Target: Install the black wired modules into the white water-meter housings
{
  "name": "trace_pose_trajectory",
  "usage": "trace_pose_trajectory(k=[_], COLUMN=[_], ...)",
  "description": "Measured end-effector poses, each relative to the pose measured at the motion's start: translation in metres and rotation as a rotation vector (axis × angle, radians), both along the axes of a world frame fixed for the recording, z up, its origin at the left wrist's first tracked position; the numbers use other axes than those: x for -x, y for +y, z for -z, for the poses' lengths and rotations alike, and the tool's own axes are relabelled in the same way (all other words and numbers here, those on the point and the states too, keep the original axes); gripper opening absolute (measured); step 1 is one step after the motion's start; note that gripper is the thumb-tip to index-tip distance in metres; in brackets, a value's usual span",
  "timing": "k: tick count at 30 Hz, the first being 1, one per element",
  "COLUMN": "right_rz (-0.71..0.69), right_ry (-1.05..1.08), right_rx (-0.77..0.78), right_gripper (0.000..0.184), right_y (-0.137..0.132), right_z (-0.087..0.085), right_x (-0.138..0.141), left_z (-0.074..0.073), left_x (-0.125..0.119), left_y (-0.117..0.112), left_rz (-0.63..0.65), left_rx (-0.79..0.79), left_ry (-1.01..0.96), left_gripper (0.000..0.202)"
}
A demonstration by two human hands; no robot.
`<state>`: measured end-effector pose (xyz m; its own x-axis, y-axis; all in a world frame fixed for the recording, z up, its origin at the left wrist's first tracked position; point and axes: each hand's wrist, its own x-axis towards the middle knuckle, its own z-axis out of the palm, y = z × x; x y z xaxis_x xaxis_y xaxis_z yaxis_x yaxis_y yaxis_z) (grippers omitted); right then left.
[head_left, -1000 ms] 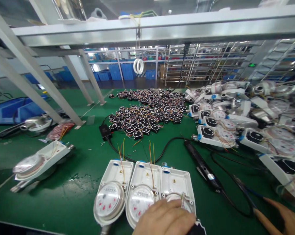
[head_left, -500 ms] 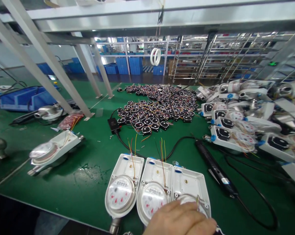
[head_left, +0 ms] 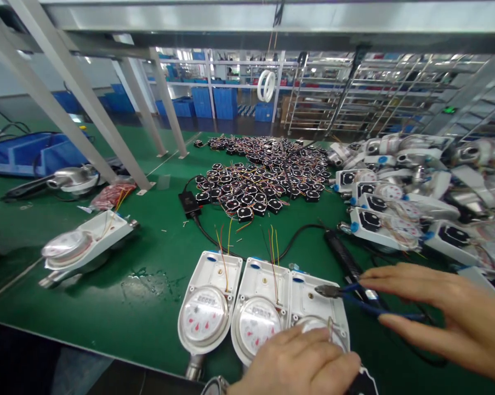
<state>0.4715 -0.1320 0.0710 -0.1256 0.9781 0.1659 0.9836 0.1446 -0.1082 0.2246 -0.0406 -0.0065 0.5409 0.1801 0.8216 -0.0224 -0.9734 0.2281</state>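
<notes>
Three white water meters lie side by side at the near edge of the green bench: the left meter [head_left: 208, 307], the middle meter [head_left: 259, 312] and the right meter [head_left: 319, 307]. Thin coloured wires stand up from the left and middle ones. My left hand [head_left: 296, 365] rests on the dial of the right meter, fingers curled over it and pinching a thin wire. My right hand [head_left: 448, 312] comes in from the right holding blue-handled pliers [head_left: 354, 299], whose tip is over the right meter's upper body.
A heap of small black modules with wires [head_left: 263, 175] covers the bench's middle. Finished meters [head_left: 399, 219] pile up at right. A black tool with cable [head_left: 343, 252] lies beside the three meters. One more meter [head_left: 83, 247] sits left, with a blue bin [head_left: 29, 153] behind.
My right hand has come back into view from the right with the pliers and reached over the right meter. My left hand stays on that meter's dial. The camera shifted slightly.
</notes>
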Motion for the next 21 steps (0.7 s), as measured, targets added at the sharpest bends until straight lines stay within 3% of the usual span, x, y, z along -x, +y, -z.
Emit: trace_pose_trajectory(k=[4,8,21], right_rz=[-0.149,-0.278,-0.383], right_ry=[-0.053,-0.106,-0.226], right_rx=[0.046,-0.013,-0.001], right_gripper=[0.028,0.025,0.041], right_y=[0.025,0.038,0.064], right_z=[-0.014,-0.023,-0.035], right_x=[0.018,0.031,0.049], left_z=[-0.001,-0.002,0.005], left_x=[0.001,0.002,-0.002], left_y=[0.0,0.001,0.002], left_rz=[-0.008,-0.015,-0.035], left_rx=[0.005,0.01,0.035], left_ry=[0.003,0.011,-0.058], left_gripper=[0.036,0.037,0.033])
